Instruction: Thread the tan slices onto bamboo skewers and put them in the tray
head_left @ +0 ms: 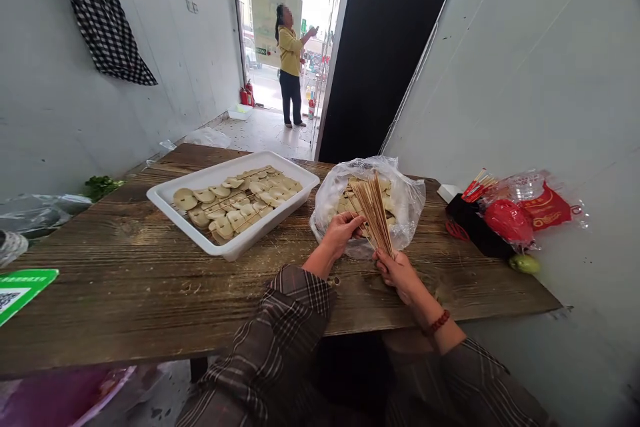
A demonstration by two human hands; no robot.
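A fanned bundle of thin wooden sticks [374,210] is gripped near its lower end by my right hand [396,271]. My left hand [343,232] is pinched at the bundle's left side, its fingertips on something too small to make out. Behind and below the sticks lies an open clear plastic bag [411,203] holding pale flat pieces. To the left, a white tray [233,248] holds several rows of pale round slices [223,227] threaded on sticks.
The wooden table [165,293] also bears a black container [475,230], red packaging [510,219] and a green fruit [525,263] at right. A green card [30,287] is at far left. A person [290,67] stands by the doorway.
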